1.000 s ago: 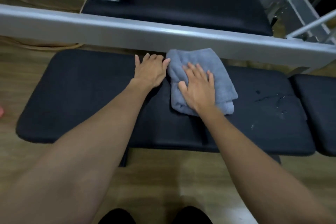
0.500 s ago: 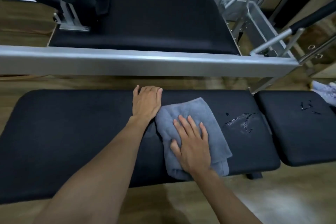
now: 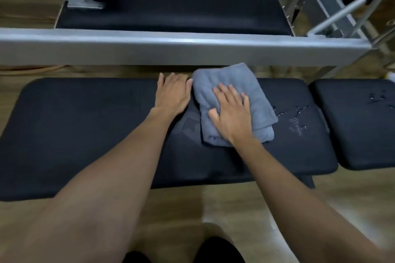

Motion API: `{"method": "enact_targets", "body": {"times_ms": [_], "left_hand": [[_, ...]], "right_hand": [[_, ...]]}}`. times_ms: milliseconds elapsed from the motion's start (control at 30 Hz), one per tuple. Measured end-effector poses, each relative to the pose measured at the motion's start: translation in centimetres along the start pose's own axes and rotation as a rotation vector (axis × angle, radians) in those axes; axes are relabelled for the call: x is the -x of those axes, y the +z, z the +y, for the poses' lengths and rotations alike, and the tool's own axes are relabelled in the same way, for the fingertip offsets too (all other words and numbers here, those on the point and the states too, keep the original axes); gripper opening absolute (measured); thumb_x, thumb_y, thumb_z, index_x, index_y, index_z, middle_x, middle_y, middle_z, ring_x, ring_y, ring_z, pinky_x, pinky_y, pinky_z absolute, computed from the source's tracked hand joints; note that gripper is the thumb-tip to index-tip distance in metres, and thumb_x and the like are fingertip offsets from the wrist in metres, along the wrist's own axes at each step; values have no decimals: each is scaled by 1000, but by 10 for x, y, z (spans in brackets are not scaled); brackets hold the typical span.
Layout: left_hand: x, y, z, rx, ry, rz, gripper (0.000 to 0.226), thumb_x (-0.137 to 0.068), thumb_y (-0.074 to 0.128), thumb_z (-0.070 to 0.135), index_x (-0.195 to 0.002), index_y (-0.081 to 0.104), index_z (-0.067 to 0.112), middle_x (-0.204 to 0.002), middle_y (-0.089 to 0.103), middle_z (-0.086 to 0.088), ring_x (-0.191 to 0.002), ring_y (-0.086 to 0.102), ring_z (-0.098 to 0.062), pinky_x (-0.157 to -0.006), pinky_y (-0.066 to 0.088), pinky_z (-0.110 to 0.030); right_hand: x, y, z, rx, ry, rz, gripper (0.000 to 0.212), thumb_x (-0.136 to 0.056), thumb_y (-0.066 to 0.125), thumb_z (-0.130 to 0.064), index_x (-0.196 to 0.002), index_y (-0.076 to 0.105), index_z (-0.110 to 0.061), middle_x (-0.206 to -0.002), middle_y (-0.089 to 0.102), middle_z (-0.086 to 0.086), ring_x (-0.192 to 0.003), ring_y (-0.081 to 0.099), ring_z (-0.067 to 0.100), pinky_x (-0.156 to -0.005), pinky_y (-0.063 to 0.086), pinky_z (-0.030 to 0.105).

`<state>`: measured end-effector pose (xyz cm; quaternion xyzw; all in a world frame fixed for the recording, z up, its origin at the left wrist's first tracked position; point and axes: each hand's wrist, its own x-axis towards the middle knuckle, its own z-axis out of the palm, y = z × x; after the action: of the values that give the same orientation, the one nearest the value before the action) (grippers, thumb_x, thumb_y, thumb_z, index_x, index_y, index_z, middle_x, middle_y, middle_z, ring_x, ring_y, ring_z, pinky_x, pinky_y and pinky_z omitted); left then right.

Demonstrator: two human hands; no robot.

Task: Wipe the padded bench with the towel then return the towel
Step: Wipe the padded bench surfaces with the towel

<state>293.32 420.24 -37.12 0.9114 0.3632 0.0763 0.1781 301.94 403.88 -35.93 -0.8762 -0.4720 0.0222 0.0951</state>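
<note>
- Bench (image 3: pixel 85 134), black and padded, runs across the frame on a wooden floor (image 3: pixel 213 203); a second black pad (image 3: pixel 359 126) sits just beside its right end, with a narrow gap between them.
- Drops of water (image 3: pixel 297 117) lie on the bench just to the right of the towel, and a few more show on the second pad.
- A grey metal rail (image 3: pixel 171 49) crosses the frame beyond the bench, and behind it lies another black padded surface (image 3: pixel 181 2).
- Metal tubes and brackets (image 3: pixel 333 13) stand at the upper right, blurred.
- No containers show in view.
- The towel (image 3: pixel 230 83), grey-blue and folded, lies on the bench right of its middle; its far edge reaches past the bench's far side.
- The right hand (image 3: pixel 232 114) lies flat on the towel, palm down, fingers spread and pointing away; it presses rather than grips.
- The left hand (image 3: pixel 172 95) lies flat on the bare bench just left of the towel, fingers together at the far edge, holding nothing; its thumb side is at the towel's edge.
- Both forearms reach in from the lower corners, bare.
</note>
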Motion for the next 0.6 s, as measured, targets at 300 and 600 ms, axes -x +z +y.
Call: {"method": "enact_targets", "body": {"times_ms": [300,600], "left_hand": [[7,-2,38,-10,5,-97,53,-103,19,41,-140,46,14,-151,41,-8,-144,26,-29,-119,4,-55],[-6,17,37,-32,1,154,53,-103,19,38,-105,68,16,-111,69,-6,-110,57,-26,-111,26,-49]], "right_hand": [[123,-11,21,69,28,51,61,-81,45,-40,-136,57,-16,-147,51,3,-139,43,26,-112,27,53],[-9,-2,38,78,104,71,65,-84,32,-49,-139,50,-20,-151,45,1,-143,34,22,-115,21,53]]}}
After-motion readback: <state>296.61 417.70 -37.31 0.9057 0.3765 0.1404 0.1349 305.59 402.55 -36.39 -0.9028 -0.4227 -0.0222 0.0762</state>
